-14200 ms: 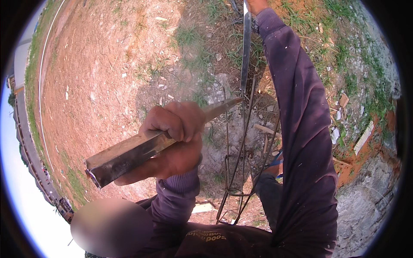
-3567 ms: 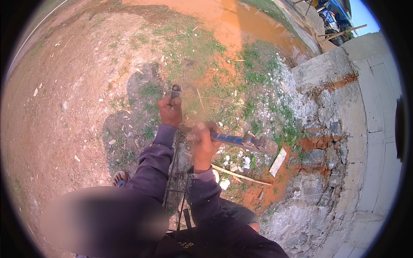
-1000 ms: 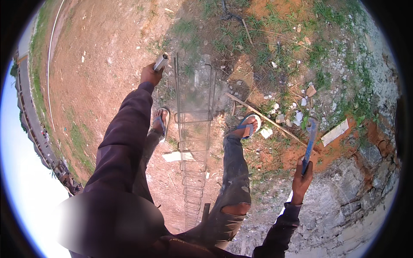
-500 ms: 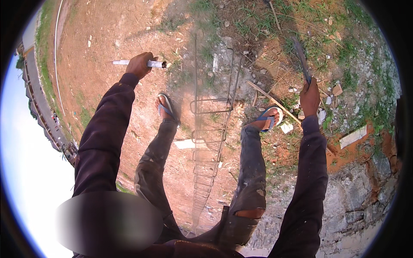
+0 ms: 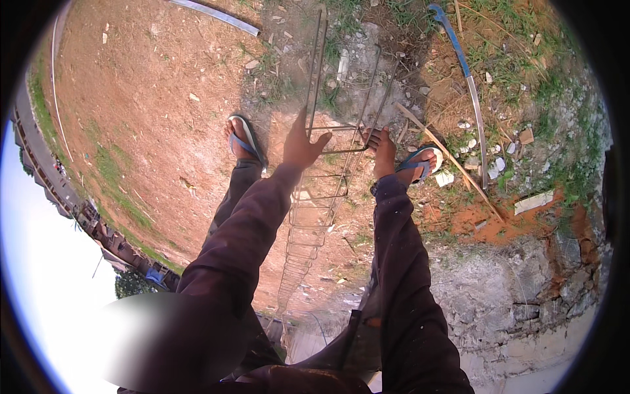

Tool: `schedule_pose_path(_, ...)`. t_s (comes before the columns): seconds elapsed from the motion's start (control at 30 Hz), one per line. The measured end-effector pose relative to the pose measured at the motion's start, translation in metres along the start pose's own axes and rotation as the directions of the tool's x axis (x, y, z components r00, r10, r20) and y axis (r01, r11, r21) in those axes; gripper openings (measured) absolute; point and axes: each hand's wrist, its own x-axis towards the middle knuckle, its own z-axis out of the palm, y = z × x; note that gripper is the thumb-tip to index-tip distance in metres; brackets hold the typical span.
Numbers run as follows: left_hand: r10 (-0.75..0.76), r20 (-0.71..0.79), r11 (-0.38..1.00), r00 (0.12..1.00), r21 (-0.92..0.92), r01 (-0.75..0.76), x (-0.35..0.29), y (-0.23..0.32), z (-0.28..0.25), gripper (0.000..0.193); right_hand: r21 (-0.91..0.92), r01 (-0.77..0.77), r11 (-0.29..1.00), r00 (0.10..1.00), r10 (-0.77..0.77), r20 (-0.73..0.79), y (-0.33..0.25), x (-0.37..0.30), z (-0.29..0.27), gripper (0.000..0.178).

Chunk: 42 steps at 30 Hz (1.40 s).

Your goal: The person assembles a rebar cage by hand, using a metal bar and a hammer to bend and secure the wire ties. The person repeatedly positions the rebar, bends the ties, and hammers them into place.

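Sunlit bare ground (image 5: pixel 164 131) spreads across the frame, with sky at the far left and a rough stone wall (image 5: pixel 472 282) at the lower right. At the upper left lies a pale metal tube (image 5: pixel 220 14), well apart from either hand. Right of it and lower is the left sandalled foot (image 5: pixel 243 136).

Next, just above the centre of the frame, the left hand (image 5: pixel 306 143) is at the left long bars of a steel rod cage (image 5: pixel 344 152), its thumb spread away from the fingers rather than clenched. The cage's long axis runs from the upper centre down between the legs, narrowing with distance and leaning slightly left. The right hand (image 5: pixel 382 150) is at the right side of the same rectangular hoop, fingers curled by the rods; whether it grips them I cannot tell. So the cage passes between the 2 hands, with neither clearly nearer, and its bar ends reach up beyond both.

Further right come the right sandalled foot (image 5: pixel 420 164), a thin wooden strip (image 5: pixel 459 167) lying slantwise, and a long blue-and-silver tool (image 5: pixel 470 82) partly beyond it at the upper right.
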Motion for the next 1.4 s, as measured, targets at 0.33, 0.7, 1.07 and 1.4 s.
schedule_pose_path(0.33,-0.048,-0.108,0.997,0.993,-0.063,0.042,-0.056,0.023,-0.018,0.066,-0.039,-0.208,0.977,0.933,0.21,0.291,0.001,0.0,-0.025,0.067)
schedule_pose_path(0.7,-0.137,0.252,0.596,0.958,-0.752,0.283,-0.026,-0.011,0.002,0.036,0.248,0.053,0.967,0.986,-0.011,-0.168,0.038,-0.172,-0.007,0.053)
schedule_pose_path(1.07,-0.137,0.519,0.604,0.844,-0.631,0.486,0.055,-0.056,0.027,0.029,-0.03,0.098,0.995,0.99,-0.094,0.104,0.031,-0.187,0.029,0.106)
schedule_pose_path(1.4,-0.245,-0.066,0.871,0.967,-0.453,0.19,0.063,-0.058,0.038,0.045,-0.139,0.238,0.961,0.969,-0.224,0.106,0.049,-0.142,0.024,0.104)
